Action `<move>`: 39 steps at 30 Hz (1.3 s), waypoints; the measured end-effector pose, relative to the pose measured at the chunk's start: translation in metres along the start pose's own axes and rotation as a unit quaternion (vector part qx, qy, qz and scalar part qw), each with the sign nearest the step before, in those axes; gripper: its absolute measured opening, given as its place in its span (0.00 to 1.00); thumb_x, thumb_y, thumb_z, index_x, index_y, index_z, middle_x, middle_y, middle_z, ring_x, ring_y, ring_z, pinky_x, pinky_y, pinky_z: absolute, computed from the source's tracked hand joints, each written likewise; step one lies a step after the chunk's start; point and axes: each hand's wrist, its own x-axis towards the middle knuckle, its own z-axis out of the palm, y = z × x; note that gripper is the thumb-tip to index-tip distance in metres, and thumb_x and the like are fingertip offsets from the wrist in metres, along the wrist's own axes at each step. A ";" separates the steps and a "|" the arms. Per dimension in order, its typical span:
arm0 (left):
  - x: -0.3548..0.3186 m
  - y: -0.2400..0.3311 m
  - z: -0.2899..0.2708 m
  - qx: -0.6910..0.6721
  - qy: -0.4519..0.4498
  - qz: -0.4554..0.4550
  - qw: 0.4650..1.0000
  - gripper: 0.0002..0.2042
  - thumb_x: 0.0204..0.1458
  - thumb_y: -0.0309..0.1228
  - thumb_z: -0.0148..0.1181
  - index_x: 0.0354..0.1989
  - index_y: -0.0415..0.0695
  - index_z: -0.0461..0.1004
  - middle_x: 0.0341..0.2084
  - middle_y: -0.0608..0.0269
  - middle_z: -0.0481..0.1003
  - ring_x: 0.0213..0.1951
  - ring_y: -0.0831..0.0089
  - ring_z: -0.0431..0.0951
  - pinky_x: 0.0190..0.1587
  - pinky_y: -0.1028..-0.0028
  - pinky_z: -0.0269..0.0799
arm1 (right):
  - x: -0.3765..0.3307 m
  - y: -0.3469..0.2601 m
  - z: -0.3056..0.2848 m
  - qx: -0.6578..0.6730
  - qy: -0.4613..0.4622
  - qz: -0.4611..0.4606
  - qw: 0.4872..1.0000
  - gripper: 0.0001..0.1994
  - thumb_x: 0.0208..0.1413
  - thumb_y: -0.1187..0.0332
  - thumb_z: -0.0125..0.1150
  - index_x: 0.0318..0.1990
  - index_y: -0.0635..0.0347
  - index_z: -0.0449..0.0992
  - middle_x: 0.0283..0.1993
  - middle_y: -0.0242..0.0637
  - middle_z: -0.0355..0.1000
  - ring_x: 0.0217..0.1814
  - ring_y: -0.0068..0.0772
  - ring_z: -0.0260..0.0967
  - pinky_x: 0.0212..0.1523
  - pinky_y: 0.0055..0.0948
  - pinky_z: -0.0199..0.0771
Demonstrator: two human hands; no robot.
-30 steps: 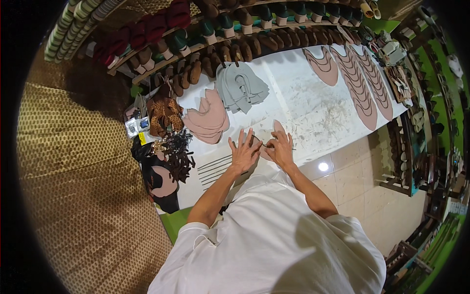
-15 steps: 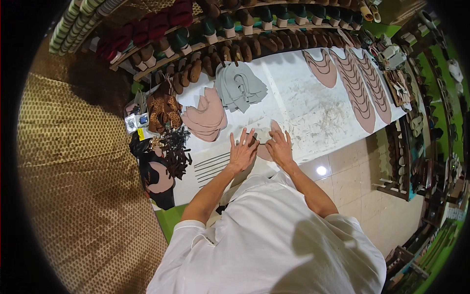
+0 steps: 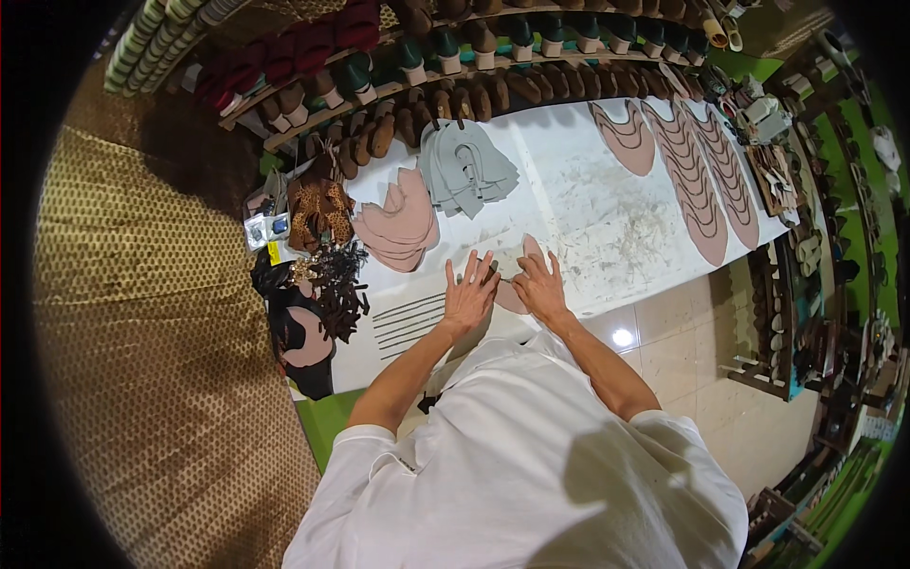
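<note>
A pink sole-shaped piece (image 3: pixel 513 298) lies near the table's front edge, partly covered by my hands. A short dark strip shows in the gap between them, running across this piece. My left hand (image 3: pixel 467 296) rests at its left side with the fingers spread and stretched forward; the thumb and index tip are close to the strip. On the other side my right hand (image 3: pixel 540 288) bends its fingers down, the tips pinched at the strip's right end. Left of my left hand, several thin dark strips (image 3: pixel 408 321) lie in parallel rows on the white table.
Behind my hands are stacked pink pieces (image 3: pixel 398 228) and grey cut pieces (image 3: pixel 469 171). Pink pieces with dark curved edges (image 3: pixel 697 213) overlap in rows at the right. Leopard-print pieces (image 3: pixel 318 211) and dark scraps (image 3: pixel 343 294) crowd the left end. Shoes (image 3: pixel 445 55) line racks at the back.
My hands stay at almost the same place over the pink piece, with only a slight shift of the fingers. The whole view has tilted a little.
</note>
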 end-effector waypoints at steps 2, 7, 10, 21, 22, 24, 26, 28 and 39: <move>0.000 0.001 -0.001 -0.030 -0.014 -0.012 0.999 0.25 0.65 0.42 0.56 0.71 0.62 0.67 0.82 0.60 0.40 0.80 0.50 0.38 0.69 0.24 0.33 | 0.001 0.001 -0.001 -0.004 -0.006 0.001 1.000 0.07 0.59 0.62 0.65 0.35 0.50 0.86 0.59 0.32 0.72 0.72 0.35 0.60 0.78 0.59 0.42; -0.002 0.004 -0.001 -0.086 0.010 -0.033 0.996 0.26 0.63 0.38 0.58 0.71 0.63 0.66 0.82 0.60 0.38 0.80 0.48 0.38 0.69 0.23 0.34 | 0.002 0.002 0.000 0.009 -0.001 0.000 1.000 0.07 0.59 0.62 0.65 0.35 0.51 0.86 0.58 0.32 0.72 0.71 0.35 0.61 0.78 0.59 0.42; -0.005 0.007 -0.002 -0.100 -0.012 -0.037 0.994 0.26 0.63 0.36 0.59 0.71 0.64 0.67 0.82 0.61 0.38 0.80 0.48 0.38 0.68 0.23 0.34 | 0.003 0.005 0.000 0.012 0.002 -0.002 1.000 0.07 0.59 0.62 0.65 0.34 0.51 0.86 0.57 0.32 0.72 0.70 0.35 0.62 0.78 0.60 0.42; -0.001 0.011 0.004 -0.034 -0.005 -0.016 0.999 0.31 0.56 0.32 0.64 0.71 0.63 0.68 0.82 0.62 0.40 0.80 0.53 0.39 0.69 0.23 0.37 | 0.011 0.011 0.000 0.003 -0.002 -0.019 1.000 0.06 0.57 0.62 0.67 0.33 0.49 0.86 0.55 0.30 0.73 0.68 0.34 0.63 0.77 0.61 0.43; -0.003 0.011 0.005 -0.034 -0.005 -0.018 0.999 0.31 0.56 0.32 0.64 0.71 0.63 0.68 0.82 0.62 0.40 0.80 0.53 0.39 0.69 0.23 0.37 | 0.012 0.011 0.000 0.001 -0.004 -0.025 1.000 0.05 0.57 0.62 0.67 0.33 0.49 0.86 0.55 0.30 0.73 0.68 0.34 0.64 0.77 0.61 0.43; -0.004 0.011 0.005 -0.033 0.015 -0.018 0.999 0.31 0.55 0.32 0.65 0.70 0.63 0.69 0.82 0.62 0.42 0.80 0.52 0.40 0.68 0.24 0.38 | 0.013 0.012 -0.001 -0.001 -0.005 -0.033 0.999 0.05 0.57 0.62 0.68 0.32 0.48 0.86 0.55 0.30 0.73 0.67 0.33 0.64 0.77 0.61 0.43; -0.004 0.013 0.005 -0.036 0.020 -0.020 0.999 0.30 0.55 0.32 0.65 0.69 0.63 0.69 0.82 0.62 0.41 0.80 0.52 0.41 0.68 0.24 0.38 | 0.014 0.013 -0.001 0.002 -0.003 -0.039 0.999 0.05 0.57 0.62 0.68 0.32 0.48 0.86 0.55 0.30 0.73 0.67 0.34 0.64 0.77 0.61 0.43; -0.002 0.016 -0.001 -0.040 0.024 -0.021 0.999 0.30 0.55 0.31 0.65 0.69 0.62 0.70 0.82 0.62 0.41 0.80 0.51 0.41 0.68 0.23 0.39 | 0.015 0.015 0.000 -0.001 -0.008 -0.043 0.999 0.05 0.56 0.63 0.68 0.32 0.48 0.86 0.55 0.30 0.73 0.67 0.34 0.64 0.77 0.62 0.43; -0.007 0.034 -0.012 -0.147 0.006 -0.079 0.986 0.29 0.58 0.29 0.60 0.69 0.66 0.69 0.82 0.57 0.38 0.80 0.47 0.38 0.66 0.22 0.37 | 0.019 0.019 -0.002 -0.008 -0.026 -0.054 0.998 0.05 0.54 0.63 0.69 0.34 0.48 0.88 0.53 0.31 0.75 0.68 0.35 0.64 0.79 0.60 0.41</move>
